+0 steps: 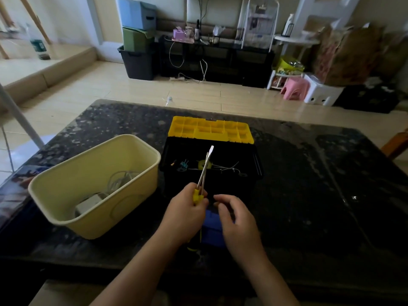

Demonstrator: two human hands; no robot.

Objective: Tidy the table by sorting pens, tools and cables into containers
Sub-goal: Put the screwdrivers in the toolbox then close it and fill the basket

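A: Item 1, screwdrivers [205, 168]: how are they held?

B: At least two thin metal shafts with yellow handles are gripped together in the left hand [185, 214], with the fingers curled round the handles. The tips are pointed towards 12 o'clock, above the open toolbox [257, 164].

A: Item 2, right hand [239, 221]?

B: Its fingers are loosely bent and nothing is seen to be held. It is placed at 3 o'clock of the left hand, over a blue box [212, 230]. Whether the box is touched cannot be told.

A: Item 3, containers?

B: The black toolbox is set near the middle of the table [309, 195], with its yellow compartmented lid [210, 129] swung back to 12 o'clock. A blue binder clip [183, 165], a yellow tape roll [202, 164] and a thin white wire [229, 168] are listed on its floor. A cream bin [99, 217] is stationed at 9 o'clock of the toolbox, just beside it. White cables [120, 180] are coiled inside, and a white charger block [88, 204] is lodged at the bin's 7 o'clock corner.
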